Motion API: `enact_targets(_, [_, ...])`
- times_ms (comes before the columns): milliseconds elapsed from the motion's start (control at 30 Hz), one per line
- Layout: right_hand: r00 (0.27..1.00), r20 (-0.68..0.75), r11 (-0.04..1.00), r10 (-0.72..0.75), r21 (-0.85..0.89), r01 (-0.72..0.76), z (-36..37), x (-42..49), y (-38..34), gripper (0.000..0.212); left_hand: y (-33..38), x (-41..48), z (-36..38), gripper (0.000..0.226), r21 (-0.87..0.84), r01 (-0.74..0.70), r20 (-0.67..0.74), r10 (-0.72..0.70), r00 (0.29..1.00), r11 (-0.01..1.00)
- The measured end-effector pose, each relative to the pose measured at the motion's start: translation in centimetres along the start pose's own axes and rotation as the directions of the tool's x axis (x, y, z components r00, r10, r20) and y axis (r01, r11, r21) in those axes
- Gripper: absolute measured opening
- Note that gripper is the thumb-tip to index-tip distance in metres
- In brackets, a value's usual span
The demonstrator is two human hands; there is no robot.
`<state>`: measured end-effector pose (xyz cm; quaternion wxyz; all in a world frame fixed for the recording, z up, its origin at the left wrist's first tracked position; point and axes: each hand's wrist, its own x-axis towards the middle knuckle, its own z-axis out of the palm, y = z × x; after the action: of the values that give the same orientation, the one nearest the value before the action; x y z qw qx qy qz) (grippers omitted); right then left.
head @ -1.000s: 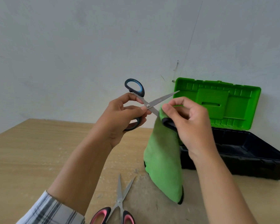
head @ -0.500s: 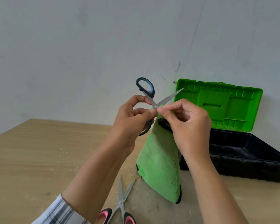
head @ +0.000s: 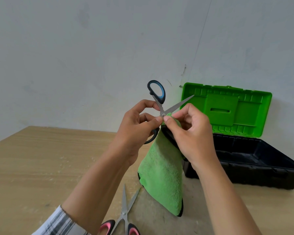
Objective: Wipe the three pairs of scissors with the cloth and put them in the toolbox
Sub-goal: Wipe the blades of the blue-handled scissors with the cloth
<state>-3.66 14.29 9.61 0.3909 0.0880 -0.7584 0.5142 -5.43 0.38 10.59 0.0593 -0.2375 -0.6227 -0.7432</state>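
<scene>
My left hand (head: pixel 136 128) grips the blue-and-black-handled scissors (head: pixel 157 92) by the lower handle and pivot, blades spread apart in the air. One blade points up right toward the toolbox lid; the other is hidden in the cloth. My right hand (head: pixel 192 133) pinches the green cloth (head: pixel 161 180) around that blade right at the pivot, and the rest of the cloth hangs down over the table. A second pair of scissors with pink-and-black handles (head: pixel 124 216) lies on the table below, blades apart. The black toolbox (head: pixel 255 167) stands to the right with its green lid (head: pixel 227 107) raised.
The wooden table (head: pixel 41 163) runs left and forward, with a worn grey patch under the pink scissors. A pale wall stands close behind the toolbox. A plaid sleeve (head: pixel 61 223) covers my left forearm at the bottom edge.
Both hands have shifted right and slightly up. My right hand slid the cloth along the blade to the pivot, so the hands now touch there.
</scene>
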Motion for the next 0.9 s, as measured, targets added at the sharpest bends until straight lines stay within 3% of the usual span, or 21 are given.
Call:
enact_targets(467, [0.944, 0.298, 0.986, 0.143, 0.039, -0.162, -2.2, 0.6, -0.4, 0.02, 1.2, 0.5, -1.8, 0.017, -0.183, 0.007, -0.111, -0.028, 0.993, 0.983])
enact_targets(767, [0.962, 0.175, 0.961, 0.21, 0.146, -0.236, -3.5, 1.1, 0.2, 0.016, 1.2, 0.2, -1.7, 0.014, -0.213, 0.09, -0.102, -0.114, 0.988, 0.973])
enact_targets(900, [0.96, 0.103, 0.933, 0.26, 0.231, -0.277, -3.7, 1.5, 0.6, 0.017, 1.5, 0.1, -1.8, 0.03, -0.22, 0.124, -0.066, -0.142, 0.988, 0.968])
